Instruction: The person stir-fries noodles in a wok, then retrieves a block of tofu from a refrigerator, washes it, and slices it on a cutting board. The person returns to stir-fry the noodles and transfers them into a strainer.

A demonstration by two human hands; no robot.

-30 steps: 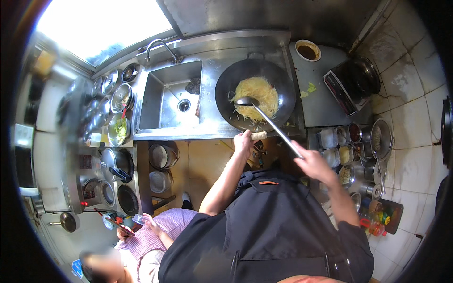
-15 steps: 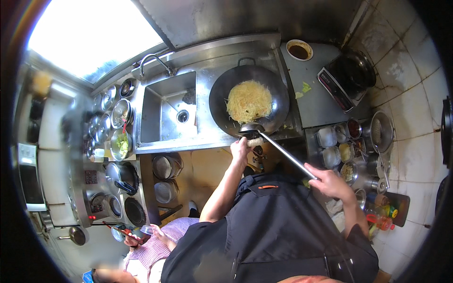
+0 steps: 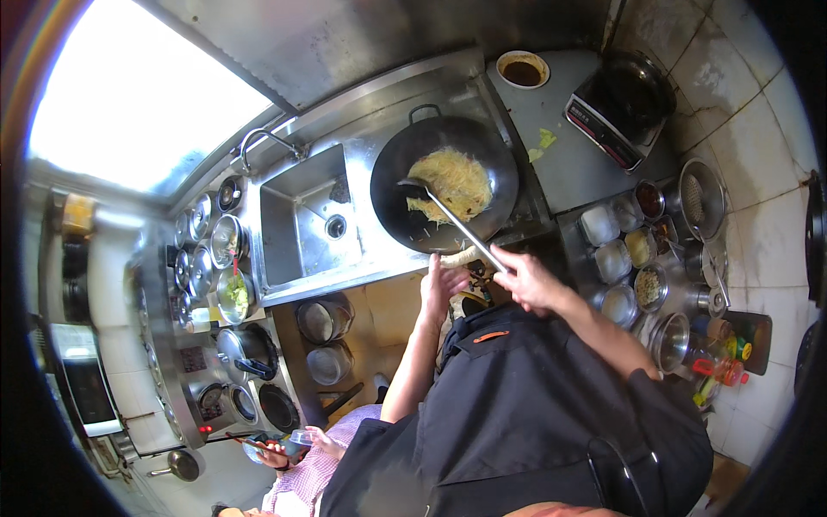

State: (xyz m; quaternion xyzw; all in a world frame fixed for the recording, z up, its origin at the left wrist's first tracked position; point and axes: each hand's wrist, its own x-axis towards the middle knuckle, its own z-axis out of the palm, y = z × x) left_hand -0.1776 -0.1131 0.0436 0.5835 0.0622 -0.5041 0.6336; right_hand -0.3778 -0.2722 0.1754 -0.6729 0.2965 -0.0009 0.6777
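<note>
A dark wok [image 3: 392, 202] stands on the steel counter with pale yellow shreds [image 3: 457, 177], like shredded potato, heaped inside. My right hand [image 3: 530, 283] is wrapped round the long metal handle of a ladle [image 3: 461, 226]. The ladle's bowl dips into the left side of the shreds. Just below the wok's near rim, my left hand [image 3: 442, 289] is beside the wrapped wok handle [image 3: 459, 257]. Its fingers are spread, and the thumb is close to the handle's end; whether it touches cannot be made out.
Left of the wok is a steel sink [image 3: 284, 228] with a faucet [image 3: 258, 138]. A sauce bowl [image 3: 523, 70] and a portable cooker [image 3: 607, 125] stand to the right, above several ingredient tubs [image 3: 613, 260]. Pots line the left counter. Another person's hand [image 3: 323, 441] holds a clear container at lower left.
The ladle's bowl has moved from the wok's near rim into the shreds, pushing them right. My right hand has come forward and left. My left hand's fingers have loosened from the wok handle.
</note>
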